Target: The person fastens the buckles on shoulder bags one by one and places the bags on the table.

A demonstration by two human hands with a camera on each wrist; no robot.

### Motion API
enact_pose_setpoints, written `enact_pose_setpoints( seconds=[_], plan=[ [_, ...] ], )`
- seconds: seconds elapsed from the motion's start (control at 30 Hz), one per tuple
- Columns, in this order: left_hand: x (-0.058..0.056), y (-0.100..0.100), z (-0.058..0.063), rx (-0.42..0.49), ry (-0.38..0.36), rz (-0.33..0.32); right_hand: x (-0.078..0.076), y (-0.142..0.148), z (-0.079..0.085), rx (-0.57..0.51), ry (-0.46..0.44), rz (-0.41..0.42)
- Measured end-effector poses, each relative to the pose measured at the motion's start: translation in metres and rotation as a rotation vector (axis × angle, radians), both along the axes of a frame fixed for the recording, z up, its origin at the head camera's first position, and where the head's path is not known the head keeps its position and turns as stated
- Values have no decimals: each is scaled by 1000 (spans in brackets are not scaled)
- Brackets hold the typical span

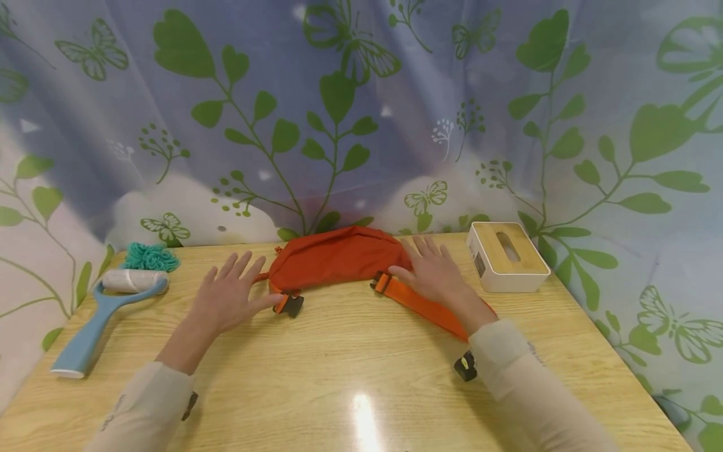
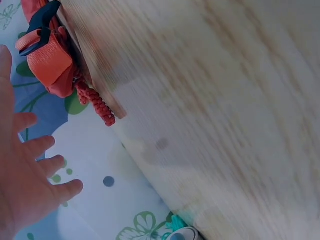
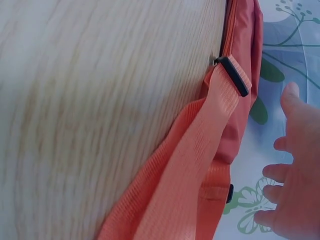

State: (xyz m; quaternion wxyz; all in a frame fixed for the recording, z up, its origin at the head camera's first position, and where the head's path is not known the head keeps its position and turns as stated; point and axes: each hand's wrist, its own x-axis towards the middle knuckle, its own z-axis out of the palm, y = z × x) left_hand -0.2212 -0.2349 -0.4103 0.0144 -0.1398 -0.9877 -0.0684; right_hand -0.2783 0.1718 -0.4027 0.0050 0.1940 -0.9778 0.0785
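Red fabric waist bag (image 1: 339, 257) lies near the centre of the head frame, toward the far edge of the pale wooden tabletop (image 1: 327, 376). Its flat orange webbing strap (image 1: 423, 307) slants lower right, passing below the right hand (image 1: 432, 270); the left hand (image 1: 228, 298) hovers near the bag's left end. Both hands are released, fingers spread, grasping nothing. The left wrist view details a braided red cord (image 2: 97, 102) at the bag's end; the right wrist view, a black plastic slider (image 3: 232, 75) on the webbing. Only the head view shows the white, wood-topped tissue box (image 1: 508, 254) at right and, far left, the whole blue-handled roller (image 1: 93, 333) beside a teal yarn bundle (image 1: 149, 257).
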Motion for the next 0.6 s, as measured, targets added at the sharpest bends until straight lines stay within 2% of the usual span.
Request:
enact_pose_setpoints(
  seconds=[0.17,0.6],
  plan=[
    [-1,2,-2,69,6,-10,0,-5,-1,-69,-55,12],
    [-4,8,-9,199,90,-59,2,-13,-4,-221,-143,31]
  ],
)
